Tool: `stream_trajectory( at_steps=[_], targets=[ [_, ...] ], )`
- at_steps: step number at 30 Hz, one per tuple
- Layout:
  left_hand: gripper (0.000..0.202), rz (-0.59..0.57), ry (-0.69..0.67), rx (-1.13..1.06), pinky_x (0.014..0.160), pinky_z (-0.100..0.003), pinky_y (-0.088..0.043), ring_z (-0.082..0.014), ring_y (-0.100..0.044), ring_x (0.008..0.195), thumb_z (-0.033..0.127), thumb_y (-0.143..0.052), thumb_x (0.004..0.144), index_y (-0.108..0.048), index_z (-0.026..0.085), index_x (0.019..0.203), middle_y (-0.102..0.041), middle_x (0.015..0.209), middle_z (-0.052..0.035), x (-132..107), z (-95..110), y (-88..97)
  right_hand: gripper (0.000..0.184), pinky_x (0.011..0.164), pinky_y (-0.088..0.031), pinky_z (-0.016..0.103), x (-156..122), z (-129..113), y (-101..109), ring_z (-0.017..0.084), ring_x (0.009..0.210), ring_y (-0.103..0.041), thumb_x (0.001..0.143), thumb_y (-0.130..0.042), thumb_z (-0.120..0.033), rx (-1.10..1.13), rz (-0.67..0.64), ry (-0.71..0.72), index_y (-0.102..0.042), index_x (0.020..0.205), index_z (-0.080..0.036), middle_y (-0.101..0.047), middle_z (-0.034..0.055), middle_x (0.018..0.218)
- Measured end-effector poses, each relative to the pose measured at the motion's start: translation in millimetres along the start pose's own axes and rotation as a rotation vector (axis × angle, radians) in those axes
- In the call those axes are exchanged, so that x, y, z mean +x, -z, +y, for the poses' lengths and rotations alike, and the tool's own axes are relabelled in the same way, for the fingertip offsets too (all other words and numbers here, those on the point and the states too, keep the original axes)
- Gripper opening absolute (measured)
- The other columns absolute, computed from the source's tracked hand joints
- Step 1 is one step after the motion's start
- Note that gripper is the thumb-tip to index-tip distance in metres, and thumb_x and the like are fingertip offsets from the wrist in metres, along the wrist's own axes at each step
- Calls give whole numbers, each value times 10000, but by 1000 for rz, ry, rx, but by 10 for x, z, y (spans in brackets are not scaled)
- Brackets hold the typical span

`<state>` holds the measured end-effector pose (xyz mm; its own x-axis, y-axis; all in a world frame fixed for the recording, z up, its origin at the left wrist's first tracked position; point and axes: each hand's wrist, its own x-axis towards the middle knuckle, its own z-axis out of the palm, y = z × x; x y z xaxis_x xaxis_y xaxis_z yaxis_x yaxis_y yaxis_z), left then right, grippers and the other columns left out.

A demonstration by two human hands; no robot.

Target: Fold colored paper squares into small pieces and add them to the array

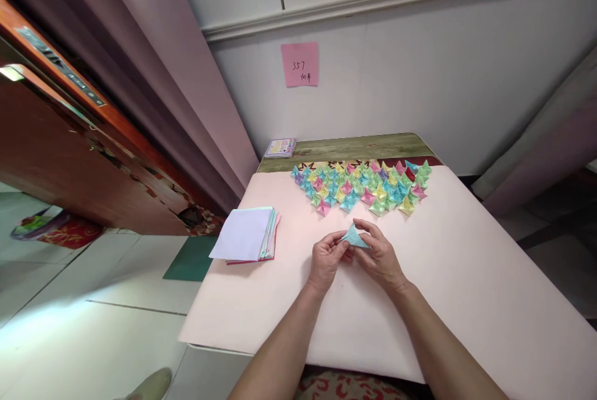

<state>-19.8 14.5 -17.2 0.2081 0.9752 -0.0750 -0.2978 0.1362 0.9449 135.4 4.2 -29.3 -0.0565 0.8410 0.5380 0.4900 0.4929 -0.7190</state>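
A light blue piece of folded paper (pixel 354 237), pointed at its top, is held between both hands above the table. My left hand (pixel 326 260) pinches its left side with thumb and fingers. On its right side, my right hand (pixel 380 257) grips it, the index finger reaching up toward the top point. Fingers cover part of the paper's lower edge. Beyond the hands lie many small folded paper pieces (pixel 346 188) in green, blue, pink, yellow and purple, set close together in rows.
On the left of the pink-covered table (pixel 280 306) lies a stack of coloured paper sheets (pixel 242 235), lavender on top. A small printed pack (pixel 280 147) sits at the back left corner. A pink note (pixel 300 65) is stuck to the wall. A wooden door (pixel 93 139) stands at left.
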Motion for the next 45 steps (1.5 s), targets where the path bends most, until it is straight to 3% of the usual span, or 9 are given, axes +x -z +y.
stream_trajectory(
  at_steps=[8,14,17,19,21,24,30,35,45],
  targets=[
    [428,37,13,6,506,-247,-538,-122,-619,500,428,-779,729,-696,106,999,-679,623,-13,12,-39,-10,167,988,-500,446,15,-81,36,271,1198,-561,865,-611,-241,17,-28,-3,-677,1018,-231,-548,121,1325],
    [373,75,7,26,461,-223,-513,-115,-618,501,440,-758,747,-698,107,903,-704,682,-44,1,-18,-31,105,1005,-482,470,26,-87,47,266,1171,-584,888,-621,-300,57,103,-92,-699,927,-242,-609,103,1221],
    [378,107,10,10,464,-227,-522,-118,-632,512,452,-758,741,-693,112,892,-723,748,-64,-2,-13,-26,198,972,-518,475,18,-46,8,278,1190,-580,845,-686,-365,180,188,-230,-682,1001,-244,-594,107,1261],
    [383,123,11,-27,474,-231,-532,-117,-636,513,454,-755,743,-684,117,910,-729,764,-67,-1,-15,-14,455,890,-574,458,18,-32,-23,284,1172,-600,793,-738,-414,362,225,-378,-598,1195,-252,-550,129,1337],
    [385,116,7,-52,476,-230,-534,-120,-641,516,454,-747,753,-676,119,928,-733,770,-70,1,-19,-3,650,784,-613,439,26,-45,-43,280,1065,-662,750,-767,-459,555,182,-516,-507,1305,-241,-563,153,1325],
    [390,77,-3,-39,476,-232,-532,-130,-647,514,455,-738,764,-663,115,940,-733,746,-69,2,-16,0,586,690,-614,395,48,-111,-36,260,879,-714,735,-769,-493,698,43,-627,-584,1202,-191,-696,128,1088],
    [469,-19,28,24,499,-236,-536,-136,-645,516,459,-743,762,-614,132,1072,-725,712,-46,-21,32,-29,335,634,-543,283,70,-184,13,188,674,-681,752,-748,-495,644,83,-606,-695,833,-174,-720,46,714],
    [372,-75,75,102,450,-203,-495,-122,-624,493,472,-744,753,-662,117,826,-693,659,-41,-37,62,-24,319,546,-505,250,59,-141,14,149,569,-627,738,-764,-478,635,54,-602,-680,760,-171,-667,14,630],
    [447,-73,200,85,483,-234,-534,-150,-655,525,474,-796,677,-698,92,888,-710,682,-71,28,79,-39,418,600,-567,293,19,-87,7,170,611,-670,770,-735,-495,577,59,-574,-663,1040,-184,-698,29,753]
  ],
)
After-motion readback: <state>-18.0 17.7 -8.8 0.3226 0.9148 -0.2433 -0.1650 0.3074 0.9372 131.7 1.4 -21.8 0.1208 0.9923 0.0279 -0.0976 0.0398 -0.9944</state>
